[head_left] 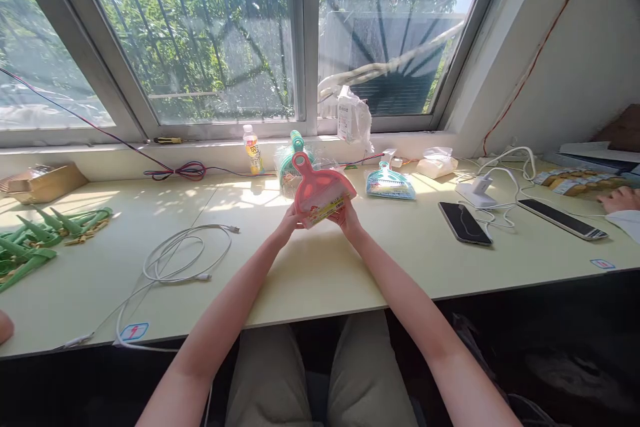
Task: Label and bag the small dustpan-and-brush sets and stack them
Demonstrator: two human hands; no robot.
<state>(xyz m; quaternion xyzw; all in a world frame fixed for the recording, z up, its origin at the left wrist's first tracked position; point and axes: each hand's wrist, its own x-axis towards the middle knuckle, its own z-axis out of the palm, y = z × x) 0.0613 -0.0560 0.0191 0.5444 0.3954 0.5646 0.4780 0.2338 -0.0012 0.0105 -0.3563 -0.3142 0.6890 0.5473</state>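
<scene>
I see the left hand [290, 224] and right hand [349, 217], partly closed, gripping opposite sides of a pink dustpan [319, 188] above the table [310, 280], likely for balance, its handle [305, 171] towards the window [200, 33].

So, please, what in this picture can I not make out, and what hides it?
All in the head view:
Label on the pink dustpan: print too small to read.
Left hand and right hand: some fingers hidden behind the pink dustpan.
Green-handled item: part of it covered by the pink dustpan.
Another person's hand: rest of this person cut off by the right edge.
</scene>
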